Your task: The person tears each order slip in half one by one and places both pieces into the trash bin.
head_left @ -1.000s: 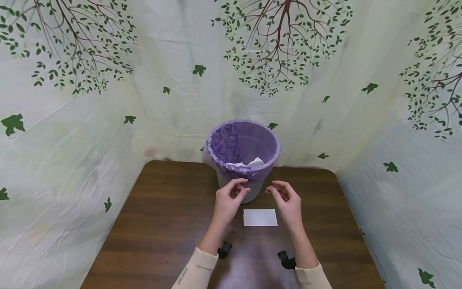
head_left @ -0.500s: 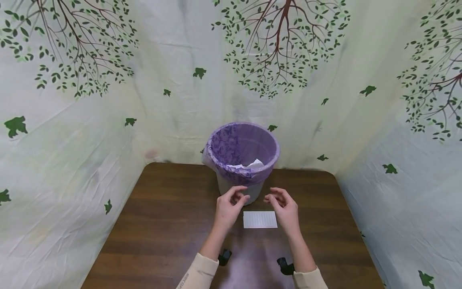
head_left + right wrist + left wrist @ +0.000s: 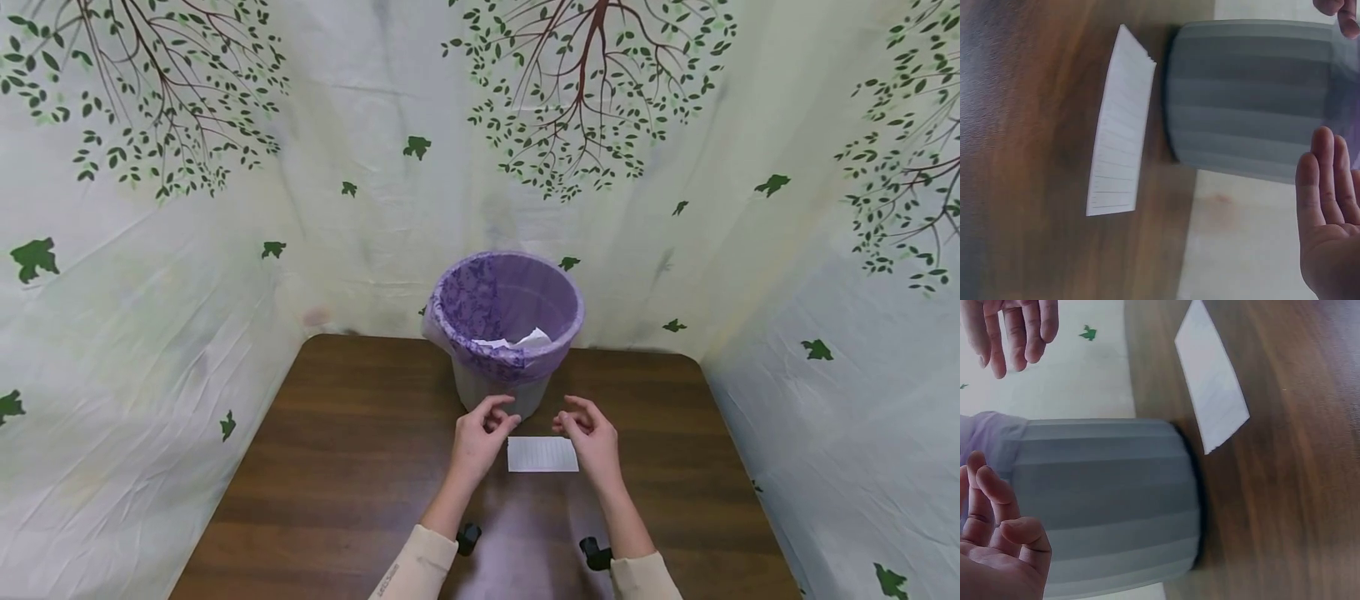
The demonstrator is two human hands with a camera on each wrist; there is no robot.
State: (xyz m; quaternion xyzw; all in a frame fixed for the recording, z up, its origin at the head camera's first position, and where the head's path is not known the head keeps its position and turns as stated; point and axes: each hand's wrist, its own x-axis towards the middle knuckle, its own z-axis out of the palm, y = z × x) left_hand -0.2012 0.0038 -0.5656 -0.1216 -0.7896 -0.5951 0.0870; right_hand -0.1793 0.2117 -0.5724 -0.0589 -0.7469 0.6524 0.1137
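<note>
My left hand point(image 3: 480, 437) hovers over the table just in front of the bin, its fingers loosely bent and holding nothing. Level with it on the other side, my right hand point(image 3: 592, 442) is also without any object; its fingers look fairly straight in the right wrist view. Between and below the two hands, a small white lined sheet of paper point(image 3: 543, 454) lies flat on the table. One short edge of this paper point(image 3: 1121, 131) looks slightly torn. Behind the hands stands a grey ribbed waste bin point(image 3: 1110, 487) with a purple bag liner point(image 3: 506, 362) folded over its rim.
Crumpled white paper point(image 3: 532, 338) lies inside the bin. The brown wooden table point(image 3: 337, 467) reaches back to a pale cloth backdrop point(image 3: 360, 250) printed with trees and leaves. Black straps or mounts point(image 3: 595, 553) show at both wrists.
Both hands have come down and slightly back toward me, away from the bin's rim, with fingers still loosely bent. The paper and the bin stay in place.
</note>
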